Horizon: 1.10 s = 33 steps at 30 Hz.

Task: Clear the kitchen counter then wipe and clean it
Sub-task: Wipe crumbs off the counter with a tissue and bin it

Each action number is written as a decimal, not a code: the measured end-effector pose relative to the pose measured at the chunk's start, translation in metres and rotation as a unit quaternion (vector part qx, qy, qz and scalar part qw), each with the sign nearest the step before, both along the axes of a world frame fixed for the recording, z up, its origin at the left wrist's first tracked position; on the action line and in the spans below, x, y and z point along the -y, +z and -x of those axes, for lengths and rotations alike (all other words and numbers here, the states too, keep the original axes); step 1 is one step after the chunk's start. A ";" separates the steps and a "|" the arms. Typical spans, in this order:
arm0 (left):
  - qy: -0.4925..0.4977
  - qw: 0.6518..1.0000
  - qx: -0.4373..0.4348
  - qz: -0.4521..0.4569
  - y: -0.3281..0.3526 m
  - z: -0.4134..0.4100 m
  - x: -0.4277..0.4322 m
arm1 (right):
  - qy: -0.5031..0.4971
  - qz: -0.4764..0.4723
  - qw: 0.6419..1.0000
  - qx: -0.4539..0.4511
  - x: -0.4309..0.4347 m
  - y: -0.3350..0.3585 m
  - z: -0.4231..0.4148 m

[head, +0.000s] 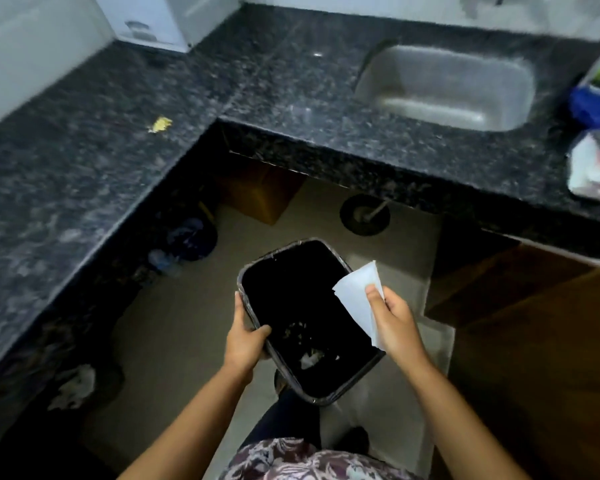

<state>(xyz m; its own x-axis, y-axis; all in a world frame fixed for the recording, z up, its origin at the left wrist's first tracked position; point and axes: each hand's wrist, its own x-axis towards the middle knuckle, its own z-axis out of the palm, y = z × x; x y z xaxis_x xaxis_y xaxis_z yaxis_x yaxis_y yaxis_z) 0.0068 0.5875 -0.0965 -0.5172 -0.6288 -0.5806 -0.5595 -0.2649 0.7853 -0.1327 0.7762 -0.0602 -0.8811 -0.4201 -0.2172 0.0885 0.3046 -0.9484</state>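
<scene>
A black trash bin lined with a dark bag is held above the floor in front of me, with scraps and a white crumpled bit at its bottom. My left hand grips the bin's left rim, thumb inside. My right hand pinches a folded white sheet of paper over the bin's right edge. The dark speckled granite counter wraps in an L to the left and back. A small yellow scrap lies on its left part.
A steel sink is set in the back counter. Blue and white cloths or bags sit at the far right. A white appliance stands in the back corner. Bags and a cardboard box lie under the counter.
</scene>
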 end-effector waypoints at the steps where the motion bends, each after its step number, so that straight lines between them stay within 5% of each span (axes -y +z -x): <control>1: 0.012 1.000 0.004 -0.006 -0.001 -0.001 0.010 | 0.011 0.000 1.000 -0.004 0.013 0.003 0.003; 25: 0.137 0.979 0.095 -0.119 -0.045 0.093 0.246 | 0.104 0.014 0.994 -0.018 0.349 0.047 0.112; 29: 0.175 0.974 0.085 -0.118 -0.051 0.105 0.254 | 0.105 -0.008 0.985 -0.137 0.409 0.051 0.146; 33: 0.203 0.971 0.078 -0.103 -0.048 0.119 0.263 | 0.116 -0.009 0.937 -0.329 0.466 0.056 0.179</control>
<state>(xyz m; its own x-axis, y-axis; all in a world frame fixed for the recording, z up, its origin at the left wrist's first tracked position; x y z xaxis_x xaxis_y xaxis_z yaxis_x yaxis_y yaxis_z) -0.1120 0.3250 -0.1447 -0.1462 -0.6245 -0.7672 -0.4834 -0.6315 0.6062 -0.3117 0.3107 -0.0046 -0.7127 -0.6179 0.3321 -0.5840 0.2603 -0.7689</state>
